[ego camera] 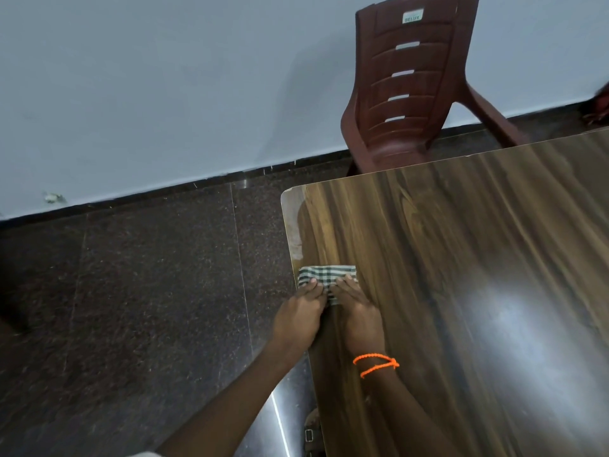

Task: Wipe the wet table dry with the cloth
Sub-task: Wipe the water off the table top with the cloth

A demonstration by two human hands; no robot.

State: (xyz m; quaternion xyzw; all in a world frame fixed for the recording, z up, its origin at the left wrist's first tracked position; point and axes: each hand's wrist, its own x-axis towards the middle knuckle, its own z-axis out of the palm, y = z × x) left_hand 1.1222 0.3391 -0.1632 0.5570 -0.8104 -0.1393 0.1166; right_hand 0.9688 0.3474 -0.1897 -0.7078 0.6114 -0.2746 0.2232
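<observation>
My left hand and right hand lie side by side on the cloth, which sits on the table at its left edge, near the far left corner. A chair stands beyond the far edge, against the wall.

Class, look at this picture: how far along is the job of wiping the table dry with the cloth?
Done: unclear; the table is glossy, and no drops or dry patches can be told apart. In hand: left hand and right hand press the folded checked cloth flat at the table's left edge. Left: seemingly the broad surface to the right.
</observation>
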